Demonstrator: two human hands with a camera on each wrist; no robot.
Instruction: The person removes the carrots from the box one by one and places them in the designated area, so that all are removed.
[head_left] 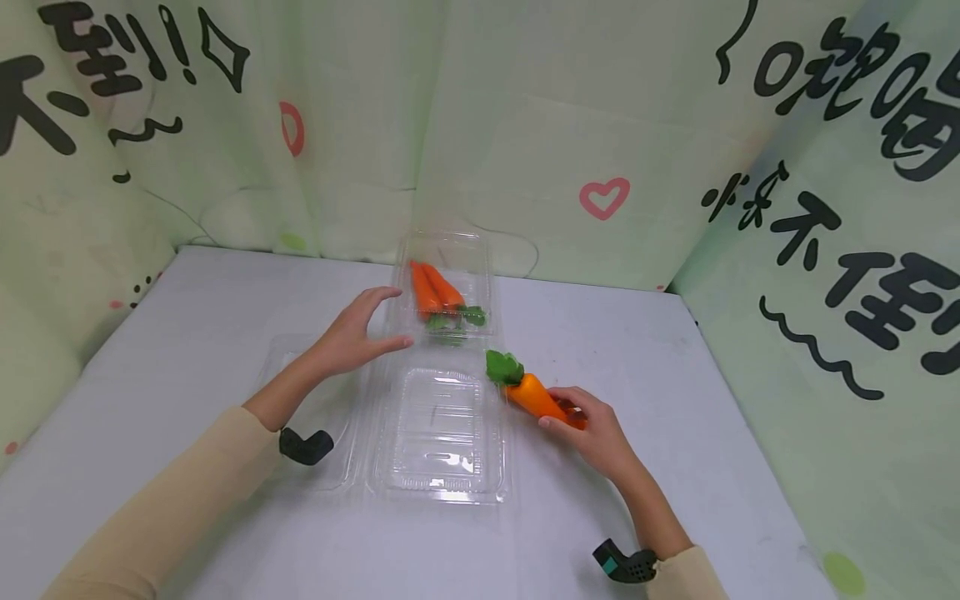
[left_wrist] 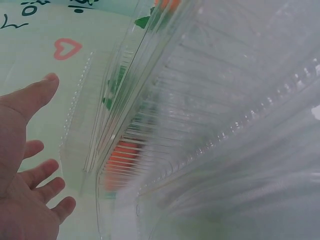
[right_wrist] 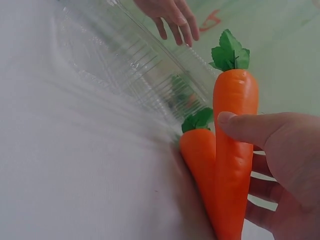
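Carrot [head_left: 536, 398]: over table [head_left: 622, 350], between middle and right edge.
Right grip [head_left: 592, 427]: wrapped round carrot, maybe second carrot [right_wrist: 196, 156] too; can't tell.
Left grip [head_left: 356, 333]: wide, holding nothing.
Clear box [head_left: 457, 248]: near back edge, with more carrots [head_left: 425, 292] showing.
Box filling: seems under way; next likely needs lifting carrot over rim.

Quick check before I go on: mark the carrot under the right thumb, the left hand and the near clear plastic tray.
Carrot [right_wrist: 234, 155]: right wrist view, middle of its orange body.
Left hand [head_left: 351, 337]: head view, middle of the hand.
Clear plastic tray [head_left: 442, 429]: head view, its ridged flat panel.
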